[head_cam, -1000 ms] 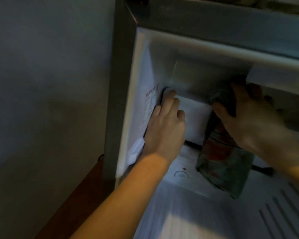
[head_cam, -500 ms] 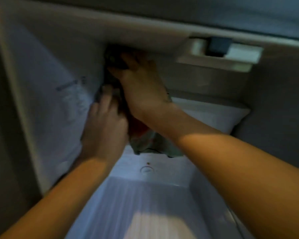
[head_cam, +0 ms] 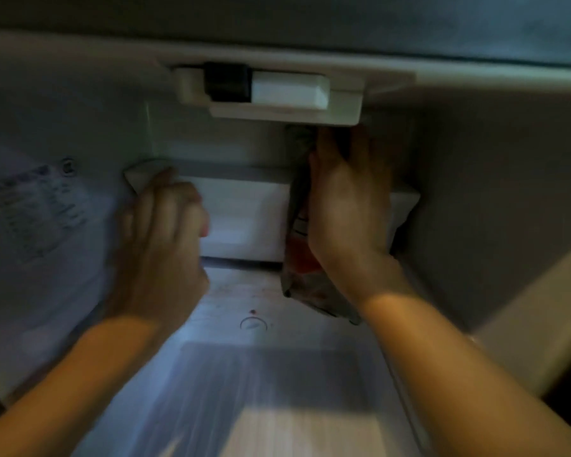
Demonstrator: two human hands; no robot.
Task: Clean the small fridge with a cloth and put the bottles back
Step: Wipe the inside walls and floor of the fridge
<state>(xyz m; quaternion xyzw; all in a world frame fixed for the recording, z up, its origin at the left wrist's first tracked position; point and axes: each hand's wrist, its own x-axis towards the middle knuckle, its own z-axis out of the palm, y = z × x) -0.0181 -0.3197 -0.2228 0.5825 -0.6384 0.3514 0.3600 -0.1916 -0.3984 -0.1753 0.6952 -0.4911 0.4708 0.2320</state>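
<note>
**Small fridge** (head_cam: 475, 199): interior, seen through the open front in dim light. We found no bottles in view.

**Control housing** (head_cam: 343, 103): white with a dark insert, fixed under the ceiling at twelve o'clock.

**Flap** (head_cam: 244, 216): a white panel across the back, directly at six o'clock of the housing.

**Cloth** (head_cam: 305, 262): grey and patterned with a red patch, at the flap's three o'clock end. Its upper part was pressed to the back wall beneath the housing, and the rest hung toward six o'clock, clear of the floor.

**Right hand** (head_cam: 346, 206): it gripped the cloth, thumb laid over the fabric and fingers reaching up under the housing.

**Left hand** (head_cam: 165, 245): it touched the flap's nine o'clock end. It was blurred, so we could not tell whether it clasped the edge or only rested there.

**Label** (head_cam: 33, 206): printed, on the side wall at nine o'clock, not legible.

**Floor** (head_cam: 277, 374): pale, with reddish stains (head_cam: 244, 291) and a round mark (head_cam: 253, 324) at six o'clock of the flap.

**Step in hand**: we judged this to be the wiping stage, at the upper back corner, with the return of the bottles not yet begun.

**Next move**: we judged it called for bringing the cloth down to the stained floor with firm pressure. The other hand would steady the flap and keep clear of the housing.
</note>
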